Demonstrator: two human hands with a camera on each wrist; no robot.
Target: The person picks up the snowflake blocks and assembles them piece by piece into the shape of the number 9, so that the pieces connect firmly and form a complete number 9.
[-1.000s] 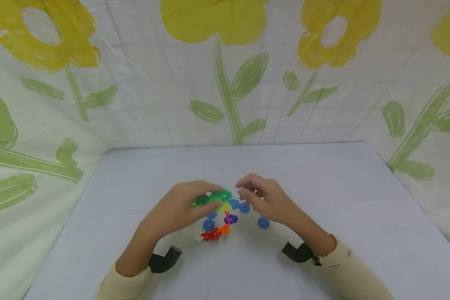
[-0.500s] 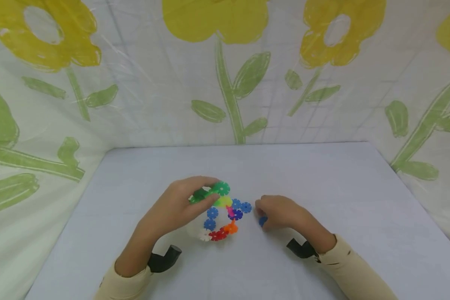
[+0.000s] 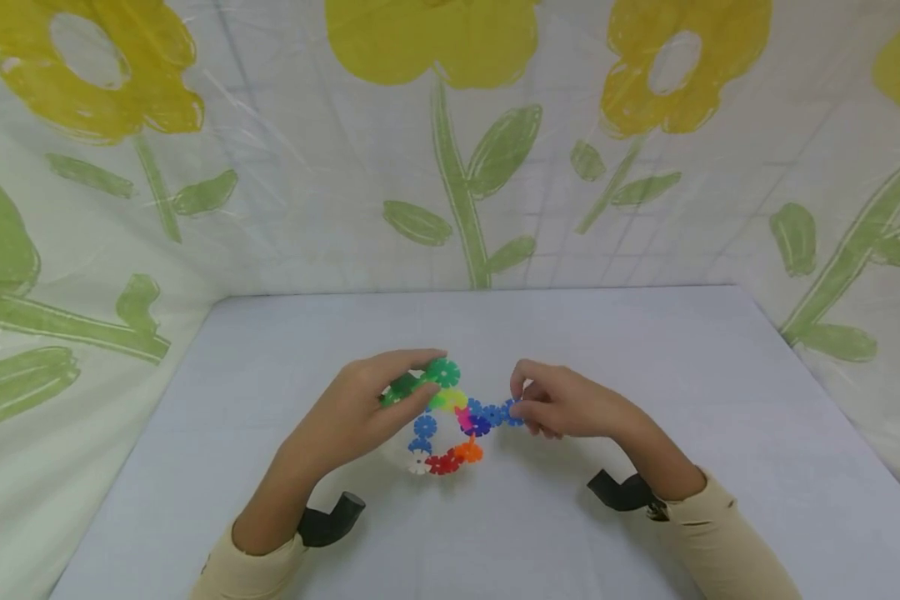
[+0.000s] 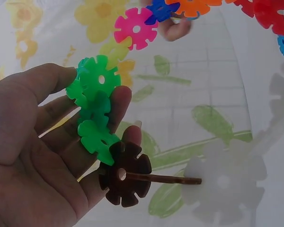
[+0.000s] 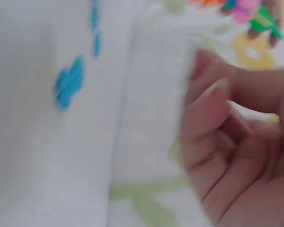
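Low in the middle of the frame, the left hand (image 3: 360,412) grips the green end of a snowflake-disc chain (image 3: 450,421) while the right hand (image 3: 558,404) pinches a blue disc (image 3: 512,410) at its right end; the light, stiff, loosely jointed plastic looks best held by disc edges.

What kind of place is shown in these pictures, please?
Probably a small tabletop play or craft station set up for recording: a plain white table, walled by a plastic sheet printed with yellow flowers, where two hands join colourful plastic snowflake-shaped building discs.
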